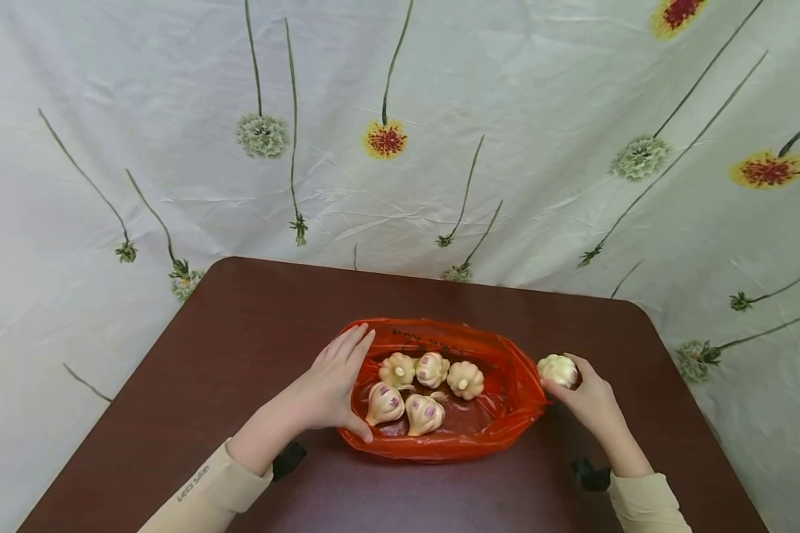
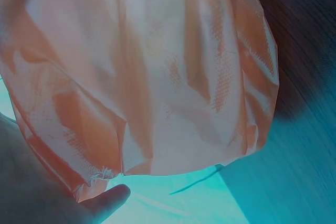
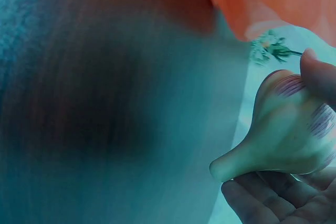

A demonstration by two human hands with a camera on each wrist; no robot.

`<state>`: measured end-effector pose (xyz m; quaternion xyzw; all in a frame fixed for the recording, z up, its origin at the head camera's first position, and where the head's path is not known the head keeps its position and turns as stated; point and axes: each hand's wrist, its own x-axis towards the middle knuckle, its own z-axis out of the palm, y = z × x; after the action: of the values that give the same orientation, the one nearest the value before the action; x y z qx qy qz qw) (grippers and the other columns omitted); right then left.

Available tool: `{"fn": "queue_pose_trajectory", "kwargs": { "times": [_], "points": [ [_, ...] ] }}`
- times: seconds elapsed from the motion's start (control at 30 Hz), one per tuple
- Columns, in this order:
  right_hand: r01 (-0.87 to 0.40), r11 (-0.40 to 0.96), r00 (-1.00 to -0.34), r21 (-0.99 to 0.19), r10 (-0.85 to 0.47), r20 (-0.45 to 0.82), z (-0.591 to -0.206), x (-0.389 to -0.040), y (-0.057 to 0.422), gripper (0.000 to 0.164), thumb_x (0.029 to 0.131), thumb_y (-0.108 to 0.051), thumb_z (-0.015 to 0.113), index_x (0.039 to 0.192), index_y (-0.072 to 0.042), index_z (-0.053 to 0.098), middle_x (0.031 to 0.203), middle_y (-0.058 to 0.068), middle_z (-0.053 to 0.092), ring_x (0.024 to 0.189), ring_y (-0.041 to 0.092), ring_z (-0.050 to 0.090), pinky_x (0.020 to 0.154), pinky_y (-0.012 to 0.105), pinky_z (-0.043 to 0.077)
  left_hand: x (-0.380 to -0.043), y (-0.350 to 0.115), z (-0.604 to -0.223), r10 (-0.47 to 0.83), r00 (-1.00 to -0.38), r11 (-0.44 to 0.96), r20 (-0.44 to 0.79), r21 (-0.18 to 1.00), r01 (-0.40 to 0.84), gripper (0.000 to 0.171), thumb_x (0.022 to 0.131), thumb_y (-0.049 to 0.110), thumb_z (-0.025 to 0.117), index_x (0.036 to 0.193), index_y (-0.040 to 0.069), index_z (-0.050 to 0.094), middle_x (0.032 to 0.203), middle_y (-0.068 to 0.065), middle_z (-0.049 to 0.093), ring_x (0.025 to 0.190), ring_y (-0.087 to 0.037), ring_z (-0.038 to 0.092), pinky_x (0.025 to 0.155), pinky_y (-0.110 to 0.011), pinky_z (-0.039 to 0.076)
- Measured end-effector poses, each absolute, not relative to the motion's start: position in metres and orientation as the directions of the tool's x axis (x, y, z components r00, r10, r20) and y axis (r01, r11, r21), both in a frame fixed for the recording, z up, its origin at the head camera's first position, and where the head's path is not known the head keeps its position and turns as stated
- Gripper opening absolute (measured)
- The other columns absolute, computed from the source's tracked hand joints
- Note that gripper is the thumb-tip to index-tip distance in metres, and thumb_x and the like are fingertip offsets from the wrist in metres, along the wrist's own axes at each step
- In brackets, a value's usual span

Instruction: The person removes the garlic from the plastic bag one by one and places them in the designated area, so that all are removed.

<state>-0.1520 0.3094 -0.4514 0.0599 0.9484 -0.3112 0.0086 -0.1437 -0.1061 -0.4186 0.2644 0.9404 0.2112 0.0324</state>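
An open red plastic bag [image 1: 440,448] holds several garlic bulbs [image 1: 425,413], cream with purple patches. At the bag's left end is my left hand [image 1: 330,385], its fingers fairly straight along the rim and its thumb by the near side. In the left wrist view, the thumb tip shows beside the bag's wrinkled wall [image 2: 157,103]. My right hand [image 1: 590,396] grips another garlic bulb [image 1: 557,371] just outside the bag's right end. The right wrist view shows this garlic bulb [image 3: 289,129] between thumb and fingers, its stem sticking out.
The bag stands on a dark reddish-brown table [image 1: 267,311] with rounded far corners. Behind the table hangs a pale cloth [image 1: 347,185] printed with flowers and stems. Dark straps [image 1: 590,475] sit near both wrists.
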Motion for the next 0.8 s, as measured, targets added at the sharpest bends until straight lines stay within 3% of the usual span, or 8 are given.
{"fn": "queue_pose_trajectory", "kwargs": {
  "times": [0.17,0.37,0.63,0.8],
  "points": [
    [0.117,0.818,-0.993,-0.563,0.095,-0.069,-0.463,-0.155,0.307,0.07,0.091,-0.03,0.066,0.143,0.007,0.038,0.135,0.036,0.05,0.112,0.046,0.056,0.093,0.057,0.049,-0.143,-0.106,-0.418,0.507,-0.861,0.77,0.045,0.424,0.476,0.136,0.054,0.048,0.094,0.153,-0.006,0.019,0.161,-0.026,0.014,0.148,-0.045,0.014,0.115,-0.066,0.021],
    [0.088,0.834,-0.996,-0.544,0.07,-0.053,-0.473,-0.157,0.303,0.067,0.087,-0.021,0.07,0.139,0.01,0.04,0.13,0.037,0.053,0.11,0.047,0.058,0.094,0.059,0.049,-0.143,-0.107,-0.42,0.509,-0.859,0.767,0.056,0.424,0.482,0.137,0.053,0.049,0.094,0.153,-0.006,0.019,0.161,-0.026,0.015,0.148,-0.045,0.015,0.115,-0.066,0.021],
    [0.018,0.872,-1.0,-0.489,0.02,-0.001,-0.486,-0.156,0.296,0.073,0.084,-0.018,0.073,0.14,0.013,0.038,0.134,0.038,0.05,0.117,0.051,0.054,0.099,0.062,0.044,-0.142,-0.105,-0.422,0.5,-0.864,0.768,0.048,0.436,0.469,0.139,0.052,0.048,0.095,0.154,-0.004,0.018,0.162,-0.025,0.013,0.148,-0.045,0.013,0.115,-0.066,0.021],
    [0.011,0.868,-0.999,-0.497,-0.016,-0.049,-0.472,-0.155,0.296,0.085,0.081,-0.016,0.077,0.145,0.013,0.028,0.14,0.039,0.043,0.124,0.053,0.048,0.102,0.063,0.041,-0.142,-0.105,-0.421,0.503,-0.863,0.766,0.05,0.438,0.471,0.138,0.052,0.047,0.095,0.154,-0.005,0.018,0.162,-0.025,0.012,0.148,-0.045,0.012,0.115,-0.066,0.02]
  ]
}}
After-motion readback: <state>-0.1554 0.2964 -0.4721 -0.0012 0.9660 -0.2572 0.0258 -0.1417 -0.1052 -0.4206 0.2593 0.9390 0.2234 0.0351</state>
